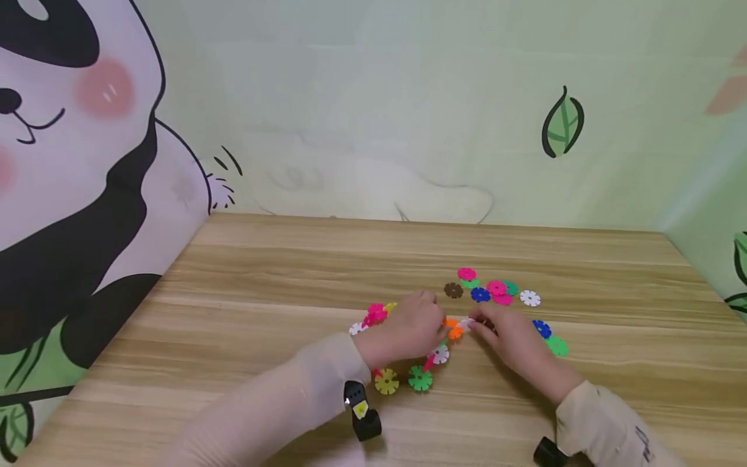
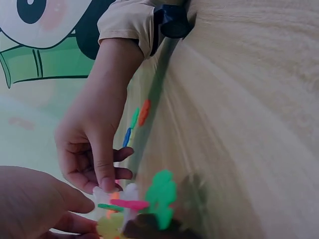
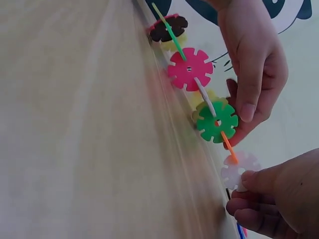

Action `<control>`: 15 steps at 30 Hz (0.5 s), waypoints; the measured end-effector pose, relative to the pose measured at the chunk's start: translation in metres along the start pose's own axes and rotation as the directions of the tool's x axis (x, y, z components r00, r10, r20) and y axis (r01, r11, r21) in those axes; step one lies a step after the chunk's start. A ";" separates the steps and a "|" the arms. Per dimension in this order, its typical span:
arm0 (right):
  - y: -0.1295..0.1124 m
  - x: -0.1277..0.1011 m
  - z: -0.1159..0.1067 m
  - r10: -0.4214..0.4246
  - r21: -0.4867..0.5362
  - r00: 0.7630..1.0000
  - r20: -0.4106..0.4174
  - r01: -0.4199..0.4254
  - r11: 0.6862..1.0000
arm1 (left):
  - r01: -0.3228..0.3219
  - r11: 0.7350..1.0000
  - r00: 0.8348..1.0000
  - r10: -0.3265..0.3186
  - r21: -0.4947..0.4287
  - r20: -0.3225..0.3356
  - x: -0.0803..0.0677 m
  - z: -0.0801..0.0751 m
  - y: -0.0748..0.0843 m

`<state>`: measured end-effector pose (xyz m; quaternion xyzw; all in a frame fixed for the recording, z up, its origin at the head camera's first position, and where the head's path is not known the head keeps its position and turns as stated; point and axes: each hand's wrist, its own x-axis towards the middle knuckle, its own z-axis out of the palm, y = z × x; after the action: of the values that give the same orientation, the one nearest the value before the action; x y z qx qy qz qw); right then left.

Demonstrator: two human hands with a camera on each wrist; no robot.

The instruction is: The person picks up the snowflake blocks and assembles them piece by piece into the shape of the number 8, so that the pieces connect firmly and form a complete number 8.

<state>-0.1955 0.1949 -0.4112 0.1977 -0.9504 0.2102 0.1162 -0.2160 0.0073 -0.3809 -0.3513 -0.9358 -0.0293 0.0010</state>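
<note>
A chain of notched flower-shaped plastic discs in several colours curves over the table below my hands. My left hand (image 1: 417, 324) grips it from above, its thumb and fingers at the green disc (image 3: 224, 122) in the right wrist view. My right hand (image 1: 508, 337) pinches a white disc (image 3: 237, 172) between thumb and fingers. An orange disc (image 1: 452, 329) links the white disc to the rest of the chain. Lower on the chain are a yellow disc (image 1: 386, 381) and another green disc (image 1: 420, 378). The left hand and wrist cover part of the chain in the head view.
Loose discs lie behind my hands: a brown disc (image 1: 453, 290), a blue disc (image 1: 480, 295), a white one and several pink and green ones. Another blue disc (image 1: 541, 329) and a green one lie beyond the right wrist. A painted wall (image 1: 373, 117) borders the wooden table (image 1: 262, 259).
</note>
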 end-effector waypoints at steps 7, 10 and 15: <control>0.003 0.013 0.003 -0.020 0.058 0.999 0.047 0.018 0.998 | -0.042 0.999 0.995 0.043 -0.014 0.091 0.004 -0.011 -0.011; 0.006 0.021 0.004 -0.042 0.096 0.997 0.065 0.035 0.995 | -0.044 0.994 0.991 0.056 -0.098 0.122 0.005 -0.015 -0.016; 0.008 0.032 0.005 -0.075 0.136 0.991 0.107 0.060 0.989 | -0.034 0.982 0.983 0.066 -0.187 0.169 0.006 -0.020 -0.022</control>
<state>-0.2278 0.1891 -0.4085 0.2485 -0.9321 0.2574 0.0565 -0.2355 -0.0068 -0.3623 -0.3746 -0.9165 -0.0845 -0.1125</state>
